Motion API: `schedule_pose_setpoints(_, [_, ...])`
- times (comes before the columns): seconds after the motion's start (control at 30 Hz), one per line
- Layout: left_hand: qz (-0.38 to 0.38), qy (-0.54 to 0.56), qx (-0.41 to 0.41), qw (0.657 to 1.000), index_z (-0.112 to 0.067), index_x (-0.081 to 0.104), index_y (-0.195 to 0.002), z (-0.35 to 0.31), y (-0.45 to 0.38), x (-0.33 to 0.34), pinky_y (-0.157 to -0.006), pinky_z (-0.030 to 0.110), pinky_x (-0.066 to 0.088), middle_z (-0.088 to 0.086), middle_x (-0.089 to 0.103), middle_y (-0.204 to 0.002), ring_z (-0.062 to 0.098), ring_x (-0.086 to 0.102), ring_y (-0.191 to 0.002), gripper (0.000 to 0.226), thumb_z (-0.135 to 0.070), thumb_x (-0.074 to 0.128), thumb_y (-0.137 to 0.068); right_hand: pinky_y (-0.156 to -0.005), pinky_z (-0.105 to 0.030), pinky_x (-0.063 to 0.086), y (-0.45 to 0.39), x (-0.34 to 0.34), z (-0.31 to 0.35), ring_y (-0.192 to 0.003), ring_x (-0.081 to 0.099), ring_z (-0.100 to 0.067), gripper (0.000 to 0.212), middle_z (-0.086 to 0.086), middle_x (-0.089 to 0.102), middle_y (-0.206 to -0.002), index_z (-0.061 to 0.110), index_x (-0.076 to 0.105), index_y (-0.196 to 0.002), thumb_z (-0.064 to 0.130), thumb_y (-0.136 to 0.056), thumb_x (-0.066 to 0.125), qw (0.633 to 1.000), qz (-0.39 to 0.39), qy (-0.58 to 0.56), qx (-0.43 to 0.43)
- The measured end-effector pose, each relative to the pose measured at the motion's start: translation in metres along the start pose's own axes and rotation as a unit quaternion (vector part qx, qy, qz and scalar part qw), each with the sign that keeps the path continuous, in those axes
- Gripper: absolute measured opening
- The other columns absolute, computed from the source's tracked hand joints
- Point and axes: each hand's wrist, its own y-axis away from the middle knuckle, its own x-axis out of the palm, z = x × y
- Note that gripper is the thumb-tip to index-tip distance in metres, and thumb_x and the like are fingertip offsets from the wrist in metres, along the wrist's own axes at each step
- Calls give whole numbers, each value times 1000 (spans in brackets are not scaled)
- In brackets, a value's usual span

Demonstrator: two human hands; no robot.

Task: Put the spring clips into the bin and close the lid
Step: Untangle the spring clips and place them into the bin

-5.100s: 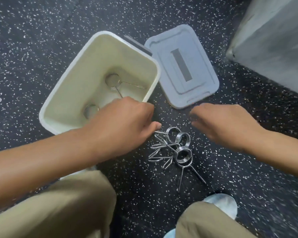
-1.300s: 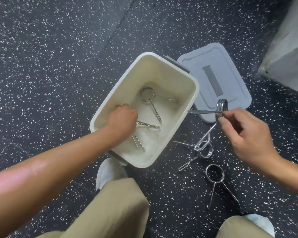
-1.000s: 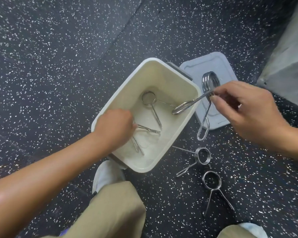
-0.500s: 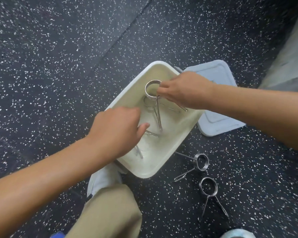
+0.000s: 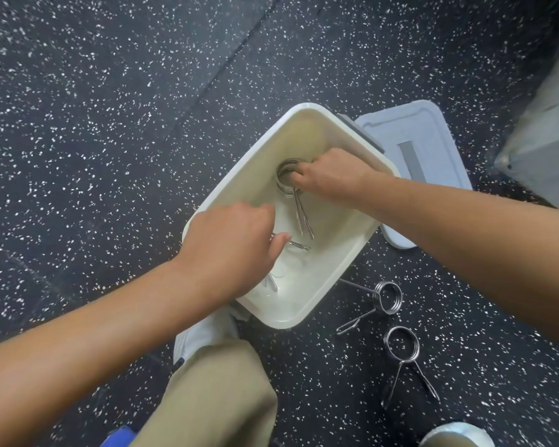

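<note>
PUTTING THE CLIPS AWAY: A person crouched on the speckled black floor (image 5: 110, 124) reaches both hands into an open cream bin (image 5: 338, 266). The right hand (image 5: 333, 179), fingers curled, grips the coil of a spring clip (image 5: 291, 192) low inside the bin's far half, and the clip's two handles point back toward the person. The left hand (image 5: 231, 250) hangs over the bin's near-left part, knuckles up and fingers bent downward. Its thumb stretches toward the handles of a second clip (image 5: 299, 245) on the bin's bottom. From here I cannot tell whether that hand holds anything, as it covers what lies beneath. On the floor just right of the bin lie one floor clip (image 5: 380, 300), near its corner, and another floor clip (image 5: 402, 360) closer to the person. The grey lid (image 5: 430, 137) lies flat on the floor against the bin's far right side. A khaki knee (image 5: 213, 398) and a white shoe (image 5: 204, 337) fill the foreground.
</note>
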Motion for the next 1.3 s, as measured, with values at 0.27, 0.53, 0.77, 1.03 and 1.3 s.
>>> schedule_pose_setpoints(0.27, [2,-4,3,1000,-21,58,-98,-2,0,0,-59,35,40,2,69,-93,32,65,-83,43,-59,38,-97,-56,-38,38,14,-14,2,-86,68,-35,36,-11,60,-112,9,48,-124,-2,-90,45,996,7,-62,64])
schedule_pose_setpoints(0.53, [2,23,21,1000,-20,57,-95,-21,-3,-2,-61,37,46,3,68,-89,32,63,-80,43,-59,38,-97,-43,-25,18,73,-24,-4,-49,44,-29,14,-1,58,-78,14,62,-105,15,-92,58,972,-130,-149,127])
schedule_pose_setpoints(0.77, [-3,38,90,995,-21,58,-94,-66,-4,-7,-60,38,48,0,67,-84,30,63,-76,42,-58,38,-98,-62,-33,38,177,-30,3,-77,55,-19,22,9,69,-104,29,60,-115,35,-99,47,911,-97,-333,224])
schedule_pose_setpoints(1.03, [36,-1,262,964,-18,53,-99,-127,-12,16,-58,35,37,0,64,-90,32,65,-83,33,-49,43,-99,-72,-36,53,269,18,67,-88,65,-16,17,14,70,-104,34,59,-109,40,-97,48,867,16,-419,270])
schedule_pose_setpoints(1.3, [105,-86,370,919,-17,54,-124,-164,-34,79,-65,41,46,6,57,-112,30,60,-98,26,-22,51,-99,-68,-37,50,299,80,150,-88,65,-26,17,3,63,-105,24,47,-110,35,-99,40,871,99,-421,232])
